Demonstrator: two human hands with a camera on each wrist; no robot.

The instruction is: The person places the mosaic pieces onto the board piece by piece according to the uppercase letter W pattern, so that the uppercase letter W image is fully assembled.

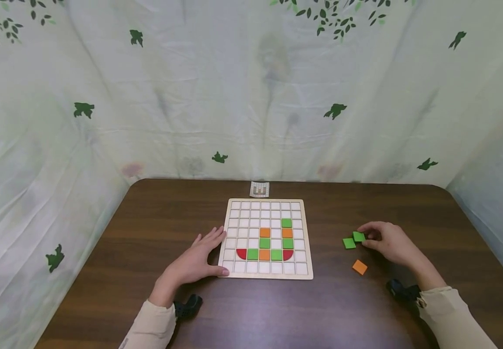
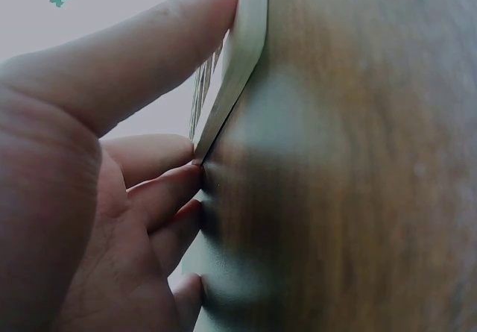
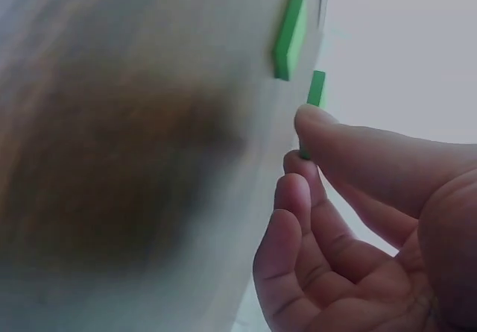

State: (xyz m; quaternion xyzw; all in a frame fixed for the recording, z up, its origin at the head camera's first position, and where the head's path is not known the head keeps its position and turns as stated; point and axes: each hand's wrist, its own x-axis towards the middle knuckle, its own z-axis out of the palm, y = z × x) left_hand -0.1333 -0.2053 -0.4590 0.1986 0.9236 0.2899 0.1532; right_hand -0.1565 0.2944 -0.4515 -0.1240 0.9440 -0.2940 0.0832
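Note:
A square wooden grid board [image 1: 265, 277] with white cells lies on the table. Green, orange and rounded red tiles [image 1: 242, 254] fill several of its cells. My left hand [image 1: 194, 259] rests along the board's left side, thumb at the near left corner and fingers spread, fairly straight, by the edge. Off to the right, my right hand [image 1: 388, 241] pinches a green square tile [image 3: 317, 87] between thumb and fingers. A second green tile [image 1: 349, 243] lies just left of the pinched one. Closer to me is an orange square tile [image 1: 359, 267].
Behind the board, near the table's far edge, lies a small card [image 1: 259, 189] with a printed grid pattern. The dark wooden table [image 1: 181, 203] is bordered by a pale curtain [image 1: 234, 97] with leaf and bird shapes. Each wrist wears a black strapped device [image 1: 188, 306].

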